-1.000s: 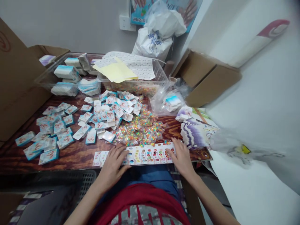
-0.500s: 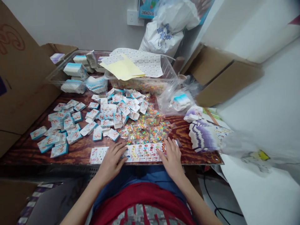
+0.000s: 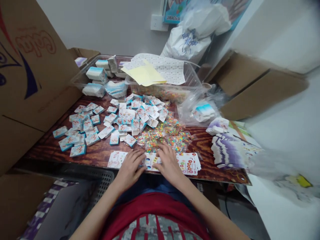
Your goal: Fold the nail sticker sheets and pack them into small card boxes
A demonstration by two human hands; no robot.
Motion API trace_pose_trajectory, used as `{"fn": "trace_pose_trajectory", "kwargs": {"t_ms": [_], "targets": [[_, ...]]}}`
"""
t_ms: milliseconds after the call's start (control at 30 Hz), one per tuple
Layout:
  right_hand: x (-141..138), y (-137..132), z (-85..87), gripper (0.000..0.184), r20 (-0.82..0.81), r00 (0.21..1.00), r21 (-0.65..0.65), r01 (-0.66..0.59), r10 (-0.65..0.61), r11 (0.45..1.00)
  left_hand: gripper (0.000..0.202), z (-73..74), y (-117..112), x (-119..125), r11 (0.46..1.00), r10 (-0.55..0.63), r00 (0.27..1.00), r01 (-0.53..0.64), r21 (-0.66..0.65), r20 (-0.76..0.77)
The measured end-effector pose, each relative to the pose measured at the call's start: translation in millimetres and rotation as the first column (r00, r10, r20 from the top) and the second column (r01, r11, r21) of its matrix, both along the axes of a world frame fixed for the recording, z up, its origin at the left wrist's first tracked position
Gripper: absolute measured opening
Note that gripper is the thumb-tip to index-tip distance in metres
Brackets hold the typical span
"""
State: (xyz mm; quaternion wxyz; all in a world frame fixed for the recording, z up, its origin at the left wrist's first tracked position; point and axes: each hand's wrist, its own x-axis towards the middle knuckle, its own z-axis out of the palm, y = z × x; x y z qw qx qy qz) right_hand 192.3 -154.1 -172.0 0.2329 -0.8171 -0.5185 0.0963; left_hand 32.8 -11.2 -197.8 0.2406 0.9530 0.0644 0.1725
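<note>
Head view, down over a dark wood-patterned worktop. Resting the left hand and right hand on a stack of printed strips, left of its middle and near its middle, with a narrow gap between. Keeping the fingers of both hands loosely curved, unclenched; cannot tell whether pinching any edge beneath. Can see the stack lying lengthwise along the worktop's front edge, slightly fanned at its right end.

Just beyond it, to see small clear packets of coloured bits in a heap, touching a pile of small blue-and-white boxes, some with flaps raised. Farther left, more such boxes in a looser group. Behind, to find a clear tray with blue-and-white bundles, and a clear tub bearing a patterned sheet and yellow paper. To the right, to note purple-and-white cards and, farther back, a clear bag around a blue-and-white stack. At far left, a tall carton.
</note>
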Motion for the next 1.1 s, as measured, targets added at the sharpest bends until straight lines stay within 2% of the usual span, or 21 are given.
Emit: {"fn": "trace_pose_trajectory", "kwargs": {"t_ms": [133, 300, 400, 500, 600, 700, 800, 867, 933, 1033, 1067, 1100], "targets": [[12, 6, 7.8, 0.016, -0.070, 0.997, 0.000, -0.030, 0.030, 1.000, 0.039, 5.1, -1, -3, 0.998, 0.049, 0.999, -0.049, -0.040, 0.016], [23, 12, 20.3, 0.015, -0.035, 0.993, -0.089, -0.113, 0.110, 0.990, 0.031, 12.0, 4, -6, 0.993, 0.119, 0.992, -0.118, -0.030, 0.050], [27, 9, 28.7, 0.017, -0.011, 0.990, -0.076, -0.138, 0.137, 0.988, 0.029, 25.6, 4, -10, 0.983, 0.180, 0.979, -0.181, 0.001, 0.095], [32, 3, 42.9, 0.022, -0.153, 0.977, 0.031, -0.149, 0.152, 0.988, 0.028, 52.0, -4, -14, 0.965, 0.255, 0.944, -0.262, 0.007, 0.212], [28, -2, 68.2, 0.026, -0.321, 0.926, 0.179, -0.144, 0.197, 0.973, 0.030, 81.0, -20, -16, 0.942, 0.322, 0.889, -0.336, -0.013, 0.326], [7, -8, 96.8, 0.022, -0.277, 0.918, 0.320, -0.189, 0.282, 0.928, 0.044, 96.4, -37, -14, 0.949, 0.315, 0.896, -0.308, -0.073, 0.313], [-21, -13, 111.2, 0.018, -0.124, 0.932, 0.437, -0.256, 0.340, 0.862, 0.050, 95.7, -46, -12, 0.959, 0.233, 0.941, -0.181, -0.217, 0.245], [-31, -15, 109.4, 0.021, -0.008, 0.958, 0.481, -0.247, 0.286, 0.841, 0.042, 92.8, -47, -12, 0.945, 0.164, 0.954, -0.079, -0.316, 0.251], [-30, -18, 101.1, 0.024, 0.016, 0.976, 0.478, -0.199, 0.218, 0.855, 0.039, 92.9, -46, -14, 0.929, 0.101, 0.960, 0.004, -0.370, 0.262], [-11, -21, 85.3, 0.027, -0.211, 0.960, 0.339, -0.104, 0.183, 0.935, 0.033, 98.7, -38, -19, 0.885, 0.084, 0.973, 0.026, -0.466, 0.214], [-5, -22, 80.8, 0.023, -0.314, 0.931, 0.280, -0.095, 0.185, 0.955, 0.028, 99.8, -34, -20, 0.840, 0.073, 0.983, 0.030, -0.541, 0.168], [0, -22, 77.2, 0.021, -0.405, 0.893, 0.235, -0.105, 0.195, 0.966, 0.028, 99.4, -30, -19, 0.766, 0.061, 0.991, 0.031, -0.642, 0.120]]}}
